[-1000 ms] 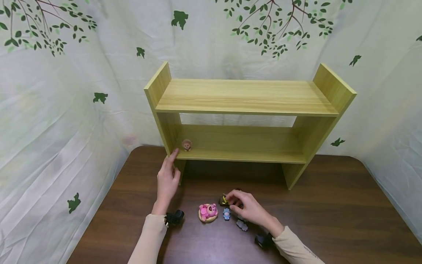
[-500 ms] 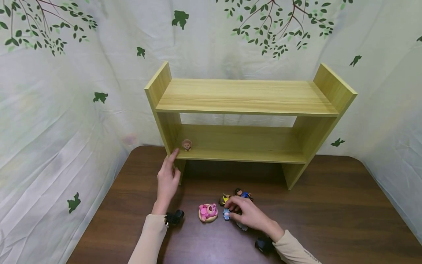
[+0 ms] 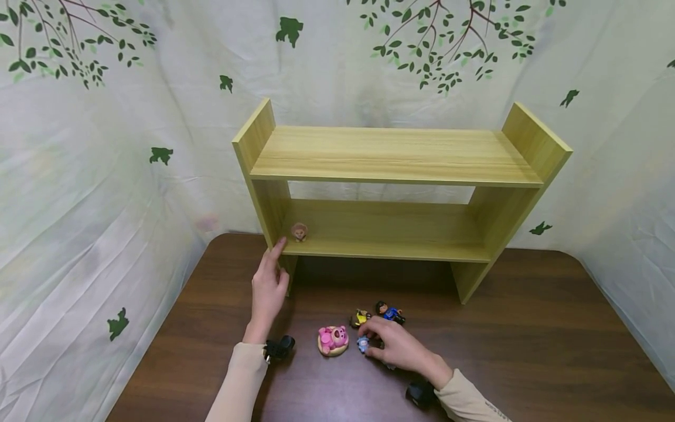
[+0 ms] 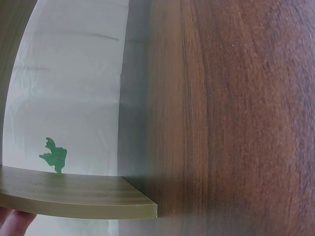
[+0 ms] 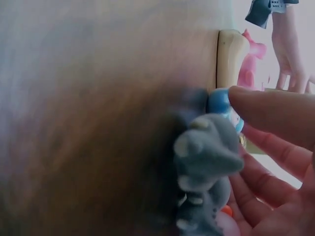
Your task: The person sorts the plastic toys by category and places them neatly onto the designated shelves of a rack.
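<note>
In the head view, my left hand (image 3: 269, 293) touches the left side panel of a light wooden shelf (image 3: 390, 253) with its index finger extended. A strip of its fingers (image 4: 18, 222) shows beside the panel in the left wrist view. My right hand (image 3: 398, 344) pinches a small blue figurine (image 3: 362, 344) low over the table; the thumb (image 5: 266, 110) lies against it in the right wrist view. A grey elephant-like figurine (image 5: 209, 152) stands close by that hand, mostly hidden under it in the head view. A pink bear figurine (image 3: 333, 340) lies left of the blue one.
Beyond the right hand lie a yellow-and-black figurine (image 3: 360, 318) and a dark-haired doll in blue (image 3: 389, 312). A small pinkish-brown figurine (image 3: 299, 232) stands on the middle shelf's left end. The brown table (image 3: 554, 328) reaches white cloth behind.
My right hand has shifted slightly toward me and onto the blue figurine, which has tilted a little. The doll in blue has come into view. My left hand has stayed put.
</note>
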Available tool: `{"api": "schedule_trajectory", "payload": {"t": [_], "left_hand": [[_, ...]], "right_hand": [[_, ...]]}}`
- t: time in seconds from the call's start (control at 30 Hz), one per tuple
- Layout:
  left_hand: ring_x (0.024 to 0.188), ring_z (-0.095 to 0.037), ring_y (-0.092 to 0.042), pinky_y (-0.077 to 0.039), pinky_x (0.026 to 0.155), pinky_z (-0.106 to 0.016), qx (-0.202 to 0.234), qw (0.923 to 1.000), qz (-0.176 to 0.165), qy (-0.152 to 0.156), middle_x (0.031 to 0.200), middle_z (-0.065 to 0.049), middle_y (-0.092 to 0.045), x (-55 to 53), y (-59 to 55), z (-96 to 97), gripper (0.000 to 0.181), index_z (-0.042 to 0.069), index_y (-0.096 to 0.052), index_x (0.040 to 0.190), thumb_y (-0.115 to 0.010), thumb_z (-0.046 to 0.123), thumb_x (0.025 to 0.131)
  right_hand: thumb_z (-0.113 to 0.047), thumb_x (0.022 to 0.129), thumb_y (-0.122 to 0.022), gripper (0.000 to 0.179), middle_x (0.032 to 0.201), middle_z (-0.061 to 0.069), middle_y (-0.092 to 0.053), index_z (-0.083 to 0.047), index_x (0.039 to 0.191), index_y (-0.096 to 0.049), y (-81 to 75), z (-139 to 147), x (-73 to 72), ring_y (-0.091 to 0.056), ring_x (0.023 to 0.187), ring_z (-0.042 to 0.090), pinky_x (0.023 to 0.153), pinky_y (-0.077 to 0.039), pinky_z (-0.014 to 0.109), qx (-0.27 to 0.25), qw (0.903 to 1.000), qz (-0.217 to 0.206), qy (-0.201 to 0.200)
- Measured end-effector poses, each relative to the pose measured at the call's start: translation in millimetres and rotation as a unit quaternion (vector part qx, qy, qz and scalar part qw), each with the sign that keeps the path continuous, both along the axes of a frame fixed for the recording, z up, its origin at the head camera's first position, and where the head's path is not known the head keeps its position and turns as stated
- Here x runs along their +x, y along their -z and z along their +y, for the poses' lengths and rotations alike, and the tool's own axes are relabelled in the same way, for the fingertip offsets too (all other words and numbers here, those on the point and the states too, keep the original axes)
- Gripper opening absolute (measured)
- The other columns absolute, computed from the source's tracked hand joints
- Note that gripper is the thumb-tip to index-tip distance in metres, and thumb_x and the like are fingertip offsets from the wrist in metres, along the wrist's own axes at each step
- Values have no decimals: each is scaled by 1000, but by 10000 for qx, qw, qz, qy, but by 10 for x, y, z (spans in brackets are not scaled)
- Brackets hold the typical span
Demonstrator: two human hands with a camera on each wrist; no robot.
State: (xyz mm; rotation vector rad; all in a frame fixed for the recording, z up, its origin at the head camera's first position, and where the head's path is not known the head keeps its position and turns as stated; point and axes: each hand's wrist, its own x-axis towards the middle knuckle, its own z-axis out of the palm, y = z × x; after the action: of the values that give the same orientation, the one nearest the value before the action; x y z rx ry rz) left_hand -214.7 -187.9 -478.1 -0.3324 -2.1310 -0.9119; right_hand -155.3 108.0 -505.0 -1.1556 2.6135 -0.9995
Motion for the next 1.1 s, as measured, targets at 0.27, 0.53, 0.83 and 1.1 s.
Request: {"api": "schedule_trajectory", "payload": {"t": [0.27,0.53,0.83,1.1], "left_hand": [[54,-9,-28,-30,49,-30,13,10000,-51,-8,134,-14,-52,2,4,-4,79,22,-45,143,-53,-20,77],[55,-10,-28,-29,50,-31,14,10000,-19,-32,133,-17,-52,5,9,-2,78,21,-45,143,-51,-20,76],[55,-11,-29,-30,50,-31,41,10000,22,-8,134,-15,-52,-10,6,6,78,20,-46,143,-51,-20,76],[56,-11,-30,-30,50,-31,40,10000,-53,-5,134,-15,-52,-2,4,4,78,21,-45,143,-51,-19,77]], "right_hand": [[-13,82,-74,24,98,-4,-59,-12,103,-64,46,-23,3,-56,90,7,77,-48,26,154,9993,334,68],[-9,83,-72,23,99,-5,-60,-10,105,-64,4,-12,-1,-58,89,8,76,-49,27,-317,9990,-235,196],[-6,85,-70,23,100,-4,-59,-8,107,-64,-31,3,-14,-60,87,9,76,-51,27,-862,9950,-461,201],[1,82,-70,26,97,-1,-57,-7,106,-62,-78,-17,-18,-61,84,11,73,-52,26,-1449,9877,-541,229]]}}
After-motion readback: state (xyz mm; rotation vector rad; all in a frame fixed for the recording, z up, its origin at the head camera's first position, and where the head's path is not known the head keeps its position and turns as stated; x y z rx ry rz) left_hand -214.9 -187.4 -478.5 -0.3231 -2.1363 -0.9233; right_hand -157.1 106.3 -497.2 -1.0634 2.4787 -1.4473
